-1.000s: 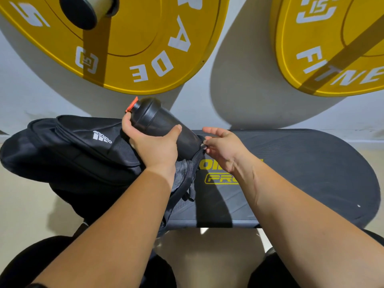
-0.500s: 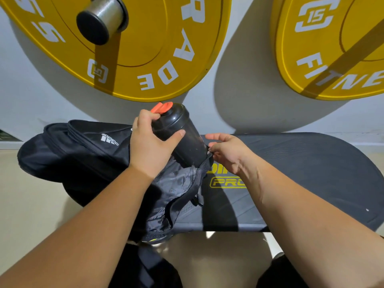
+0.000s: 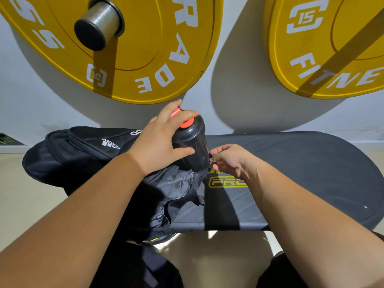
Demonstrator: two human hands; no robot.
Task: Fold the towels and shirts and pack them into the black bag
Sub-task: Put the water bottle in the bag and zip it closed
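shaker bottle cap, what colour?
Orange-red cap on the black bottle; head view, left hand partly covers it.

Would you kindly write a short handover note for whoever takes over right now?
Left hand grips the black bottle by its top, its base in the opening of the black bag. Right hand pinches the bag's edge beside the bottle. The bag lies on the left end of the bench. No towels or shirts in view; whether they are packed cannot be told. Left: seat the bottle, close the bag.
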